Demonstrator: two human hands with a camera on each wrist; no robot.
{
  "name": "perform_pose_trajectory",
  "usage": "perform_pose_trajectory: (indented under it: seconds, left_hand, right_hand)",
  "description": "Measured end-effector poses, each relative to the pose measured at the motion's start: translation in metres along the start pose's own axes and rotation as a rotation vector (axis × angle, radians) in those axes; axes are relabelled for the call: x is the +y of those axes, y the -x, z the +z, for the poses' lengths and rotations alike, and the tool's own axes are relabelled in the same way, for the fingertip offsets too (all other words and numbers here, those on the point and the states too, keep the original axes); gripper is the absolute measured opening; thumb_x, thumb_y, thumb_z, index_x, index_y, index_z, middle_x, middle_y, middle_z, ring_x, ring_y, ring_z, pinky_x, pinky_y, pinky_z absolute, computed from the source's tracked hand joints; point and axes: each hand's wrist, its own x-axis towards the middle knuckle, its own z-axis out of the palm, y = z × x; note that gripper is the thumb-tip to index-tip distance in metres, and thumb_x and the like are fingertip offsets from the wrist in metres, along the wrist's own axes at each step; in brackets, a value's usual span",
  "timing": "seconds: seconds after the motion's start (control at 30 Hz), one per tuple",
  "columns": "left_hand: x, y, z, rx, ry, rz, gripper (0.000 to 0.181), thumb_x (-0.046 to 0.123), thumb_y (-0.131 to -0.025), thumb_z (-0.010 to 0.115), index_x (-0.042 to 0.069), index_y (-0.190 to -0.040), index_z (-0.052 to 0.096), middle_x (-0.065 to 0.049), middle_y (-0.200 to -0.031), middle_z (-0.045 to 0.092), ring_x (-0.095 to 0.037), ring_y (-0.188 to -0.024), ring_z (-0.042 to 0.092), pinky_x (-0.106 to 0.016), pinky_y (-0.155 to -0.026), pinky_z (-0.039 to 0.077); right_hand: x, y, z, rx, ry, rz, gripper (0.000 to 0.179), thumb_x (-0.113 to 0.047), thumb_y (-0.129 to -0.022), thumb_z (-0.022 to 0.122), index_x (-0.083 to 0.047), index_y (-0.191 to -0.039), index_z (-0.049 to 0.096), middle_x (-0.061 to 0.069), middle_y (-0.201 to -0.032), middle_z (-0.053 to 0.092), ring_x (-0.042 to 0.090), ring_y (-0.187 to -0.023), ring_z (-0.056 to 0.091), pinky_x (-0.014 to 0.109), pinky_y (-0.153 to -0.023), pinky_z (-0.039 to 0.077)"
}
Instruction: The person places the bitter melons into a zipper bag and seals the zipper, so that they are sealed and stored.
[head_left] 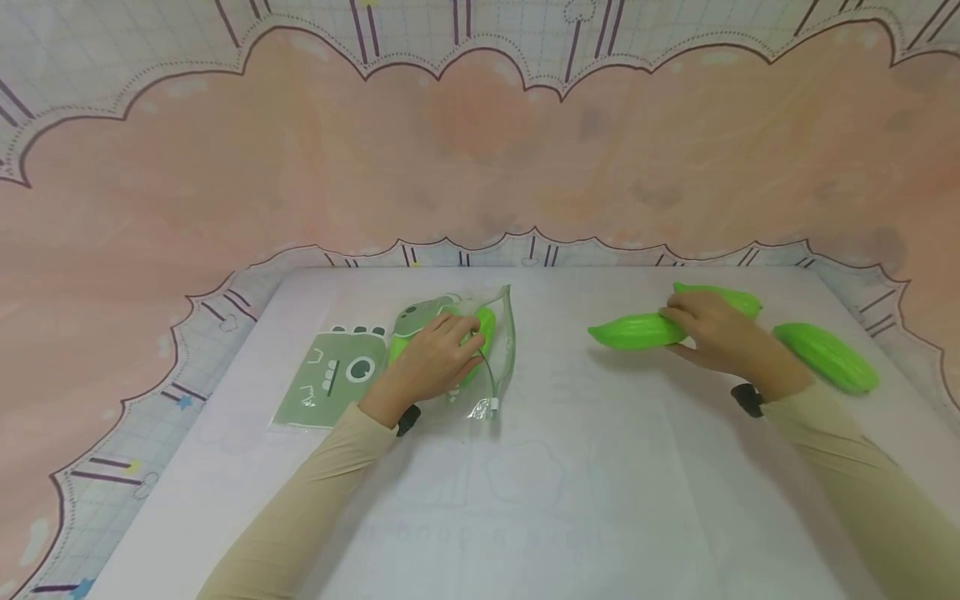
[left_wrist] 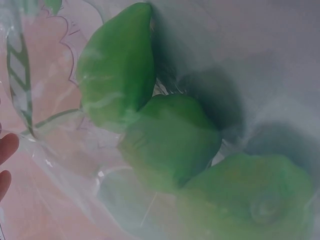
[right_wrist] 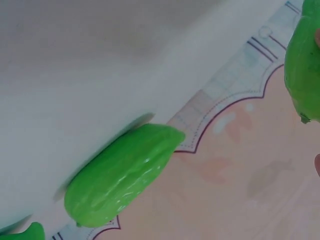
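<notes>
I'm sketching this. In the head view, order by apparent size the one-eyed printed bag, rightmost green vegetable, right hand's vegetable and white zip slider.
1. One-eyed printed bag
2. Rightmost green vegetable and held vegetable: fingers partly hide the latter, so order unsure
3. White zip slider

Beige sleeves [head_left: 318, 492] (long, lightly creased); small black wrist-worn pieces [head_left: 407, 420].

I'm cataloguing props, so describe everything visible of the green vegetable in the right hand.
The green vegetable is long and plump, with slightly glossy, faintly ridged skin that looks like plastic. It is held roughly level, its tapered tip pointing left; the right wrist view shows a small dark nub at one end. The right hand grips its right part, partly covering it. Contact with the white table is unclear.
</notes>
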Motion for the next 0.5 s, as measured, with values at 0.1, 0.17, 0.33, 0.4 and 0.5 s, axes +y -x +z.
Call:
perform_pose_trajectory:
  seconds: [0.1,0.17,0.33,0.4,0.5]
  left_hand:
    - [0.0,0.0,0.0,0.004,0.0,0.002,0.019,0.019,-0.081,0.072,0.007,-0.089,0.059,-0.008,-0.097,0.061,-0.023,-0.089,0.061,-0.034,-0.086,0.05]
    - [0.0,0.0,0.0,0.007,0.001,0.004,0.019,0.019,-0.081,0.072,0.007,-0.089,0.059,-0.008,-0.097,0.061,-0.023,-0.089,0.061,-0.034,-0.086,0.05]
    - [0.0,0.0,0.0,0.01,-0.002,0.006,0.019,0.019,-0.081,0.072,0.007,-0.089,0.059,-0.007,-0.097,0.061,-0.022,-0.089,0.061,-0.034,-0.086,0.05]
    - [0.0,0.0,-0.001,0.007,-0.005,0.005,0.019,0.019,-0.081,0.072,0.007,-0.09,0.059,-0.007,-0.097,0.061,-0.022,-0.089,0.061,-0.034,-0.086,0.05]
    - [0.001,0.0,-0.002,0.005,-0.008,0.002,0.019,0.019,-0.081,0.072,0.008,-0.09,0.059,-0.007,-0.098,0.061,-0.022,-0.089,0.061,-0.034,-0.086,0.05]
  right_hand:
    - [-0.004,-0.006,0.002,-0.006,0.004,-0.013,0.053,-0.005,-0.05,0.084,0.009,-0.096,0.062,0.02,-0.089,0.06,0.036,-0.083,0.058,0.049,-0.078,0.051]
    - [-0.007,-0.009,0.004,-0.019,0.009,-0.014,0.052,-0.006,-0.051,0.085,0.008,-0.096,0.062,0.019,-0.09,0.06,0.035,-0.084,0.058,0.05,-0.08,0.051]
    - [-0.013,-0.016,0.008,-0.079,0.023,0.004,0.049,-0.01,-0.056,0.085,0.006,-0.097,0.063,0.018,-0.092,0.061,0.034,-0.088,0.059,0.057,-0.086,0.049]
    - [-0.015,-0.018,0.009,-0.101,0.027,0.01,0.049,-0.011,-0.057,0.085,0.005,-0.098,0.063,0.017,-0.093,0.062,0.034,-0.089,0.06,0.059,-0.086,0.048]
    - [-0.018,-0.022,0.012,-0.124,0.03,0.012,0.05,-0.013,-0.059,0.085,0.005,-0.1,0.064,0.017,-0.094,0.063,0.034,-0.09,0.06,0.055,-0.084,0.05]
